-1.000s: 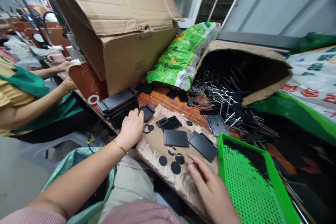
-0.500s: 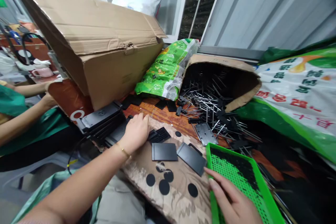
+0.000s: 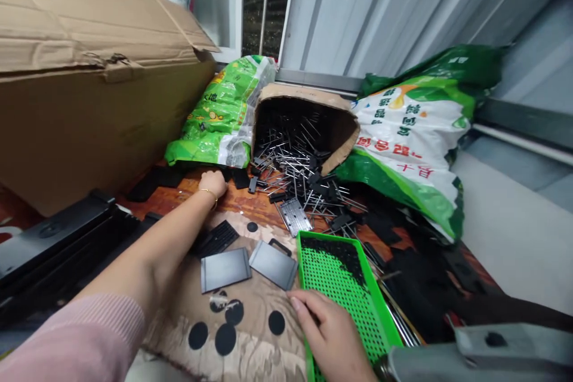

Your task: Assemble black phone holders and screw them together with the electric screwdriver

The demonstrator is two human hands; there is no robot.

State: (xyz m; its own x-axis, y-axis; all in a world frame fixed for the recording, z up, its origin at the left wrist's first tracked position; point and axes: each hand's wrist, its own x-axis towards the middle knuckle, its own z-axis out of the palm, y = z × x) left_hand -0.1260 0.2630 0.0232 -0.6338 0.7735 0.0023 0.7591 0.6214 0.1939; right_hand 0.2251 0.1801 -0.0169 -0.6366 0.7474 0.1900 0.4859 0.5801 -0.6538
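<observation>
While the left hand point(image 3: 213, 184), grip unclear, is beside black pieces point(image 3: 240, 178) toward the bench's point(image 3: 255, 204) far edge, the released right hand point(image 3: 329, 328) is near the plate point(image 3: 274, 264)

The tray point(image 3: 301, 286) is bright green, the discs point(image 3: 225, 339) black, the sleeve point(image 3: 85, 340) ribbed pink

- The flat rectangular plates point(image 3: 226, 270) looked like dark plastic, smooth with a soft sheen.
- The perforated tray point(image 3: 338, 298) was slightly glossy green plastic.
- The thin rods point(image 3: 290, 161) were shiny, smooth metal.
- The large box point(image 3: 89, 113) was matt, creased cardboard.
- The green sack point(image 3: 215, 116) was glossy, crinkled plastic.
- The brown sheet point(image 3: 255, 304) looked papery, wrinkled and rough.
- The round discs point(image 3: 225, 339) were matt black.
- The tabletop point(image 3: 188, 186) looked like glossy reddish wood.
- The pink sleeve cuff point(image 3: 110, 319) was soft-looking ribbed cloth.
</observation>
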